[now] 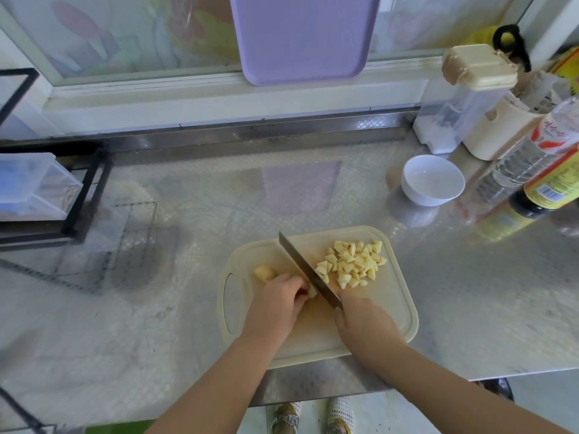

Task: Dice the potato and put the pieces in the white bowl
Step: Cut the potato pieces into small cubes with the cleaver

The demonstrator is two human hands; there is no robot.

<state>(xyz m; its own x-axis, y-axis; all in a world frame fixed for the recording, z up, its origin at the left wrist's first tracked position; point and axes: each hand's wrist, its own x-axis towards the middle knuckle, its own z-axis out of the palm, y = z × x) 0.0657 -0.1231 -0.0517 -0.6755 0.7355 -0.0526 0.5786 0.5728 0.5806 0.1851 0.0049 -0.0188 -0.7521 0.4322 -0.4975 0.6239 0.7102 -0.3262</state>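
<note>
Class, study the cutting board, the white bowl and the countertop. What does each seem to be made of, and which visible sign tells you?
Cutting board: likely plastic, matte cream, with a moulded rim groove and rounded corners.
White bowl: probably glazed ceramic, glossy with soft highlights, though melamine is possible.
Countertop: apparently stainless steel, embossed and shiny, showing blurred reflections of what stands on it.

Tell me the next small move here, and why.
Probably bring the knife down through the potato piece under the left hand: the blade rests against it, a further chunk lies uncut, and the white bowl holds no dice.
</note>
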